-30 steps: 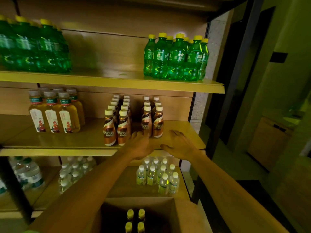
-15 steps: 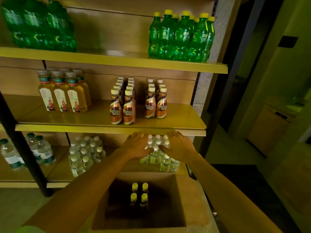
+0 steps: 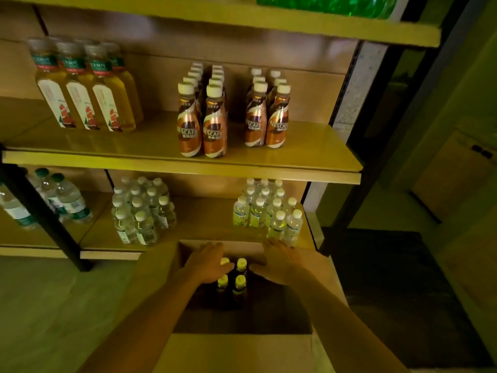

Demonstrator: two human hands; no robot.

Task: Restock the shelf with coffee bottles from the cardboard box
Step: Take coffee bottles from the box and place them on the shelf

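The scene was dim, washed in a yellow-green cast. Weak glare lay on the middle shelf board [image 3: 309, 154], and the green bottles [image 3: 325, 5] at the top edge glowed brightest. The inside of the cardboard box [image 3: 242, 345] sank into deep shadow, only the yellow caps [image 3: 241, 263] catching light. Motion blur softened the tea bottles [image 3: 80, 84] at left. Wide-angle distortion bowed the shelf edges, and the right side fell nearly black

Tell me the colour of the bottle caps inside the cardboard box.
Yellow caps, seen in the head view.
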